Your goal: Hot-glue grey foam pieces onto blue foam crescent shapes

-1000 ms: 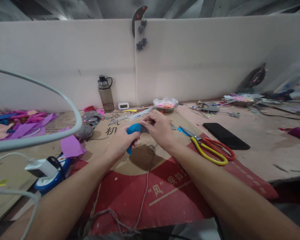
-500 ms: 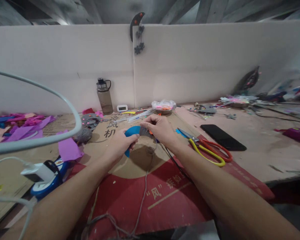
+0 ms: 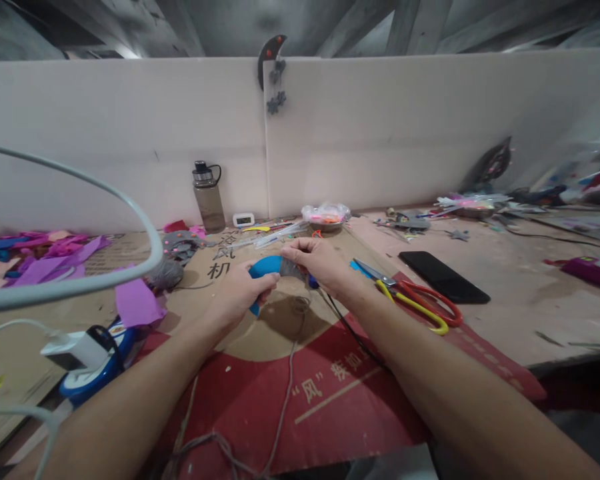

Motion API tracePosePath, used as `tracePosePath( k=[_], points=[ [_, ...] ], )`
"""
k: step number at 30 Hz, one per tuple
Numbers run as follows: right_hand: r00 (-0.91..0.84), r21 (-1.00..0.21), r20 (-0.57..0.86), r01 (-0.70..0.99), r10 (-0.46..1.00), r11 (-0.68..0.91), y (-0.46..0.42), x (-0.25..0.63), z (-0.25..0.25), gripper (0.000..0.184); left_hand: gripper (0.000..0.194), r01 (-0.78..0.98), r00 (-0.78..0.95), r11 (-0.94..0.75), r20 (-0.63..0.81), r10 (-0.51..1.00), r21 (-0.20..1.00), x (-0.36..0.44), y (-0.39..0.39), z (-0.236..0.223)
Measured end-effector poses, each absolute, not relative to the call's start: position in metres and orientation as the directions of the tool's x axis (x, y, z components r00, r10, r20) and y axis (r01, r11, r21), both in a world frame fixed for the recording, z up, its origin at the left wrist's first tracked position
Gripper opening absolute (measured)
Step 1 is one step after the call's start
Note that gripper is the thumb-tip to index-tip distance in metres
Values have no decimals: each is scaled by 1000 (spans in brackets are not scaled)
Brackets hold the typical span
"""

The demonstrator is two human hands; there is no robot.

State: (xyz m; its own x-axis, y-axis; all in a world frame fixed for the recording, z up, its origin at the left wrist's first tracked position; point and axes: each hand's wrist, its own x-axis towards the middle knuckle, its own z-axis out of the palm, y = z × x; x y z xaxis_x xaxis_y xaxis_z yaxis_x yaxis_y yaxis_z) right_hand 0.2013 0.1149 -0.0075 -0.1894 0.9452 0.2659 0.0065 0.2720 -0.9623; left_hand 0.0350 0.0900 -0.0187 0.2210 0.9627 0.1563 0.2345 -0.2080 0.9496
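My left hand [image 3: 247,290] is closed on the left part of a blue crescent-shaped piece [image 3: 267,266], thumb on its face. Grey yarn [image 3: 291,268] covers the right part of the crescent in a tight wrap. At the edge of that wrap my right hand [image 3: 314,261] pinches, thumb and fingertips together on the yarn; its exact grip is partly hidden. A loose yarn strand [image 3: 291,373] hangs below the crescent and runs down over the red printed cardboard [image 3: 350,420]. Something dark blue shows beneath the right palm, too covered to name.
Scissors [image 3: 415,300] with red and yellow handles and a black phone [image 3: 443,277] lie right. A water bottle [image 3: 209,200] stands behind. Left are a yarn ball [image 3: 165,274], purple scraps [image 3: 137,301], a charger [image 3: 73,351] and a pale curved tube [image 3: 143,233].
The whole view has shifted slightly. Both hands keep hold of the crescent, and the right hand has tilted a little, with dark blue now showing under it.
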Motion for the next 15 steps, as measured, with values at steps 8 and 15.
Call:
tracePosePath(
  k=[8, 15],
  points=[
    [-516, -959, 95, -277, 851, -61, 116, 209, -10, 28, 17, 166, 347, -234, 165, 923, 958, 33, 87, -11],
    [-530, -928, 143, -365, 836, -72, 110, 204, -8, 24, 13, 37, 358, -192, 166, 919, 981, 32, 86, -8]
  ],
)
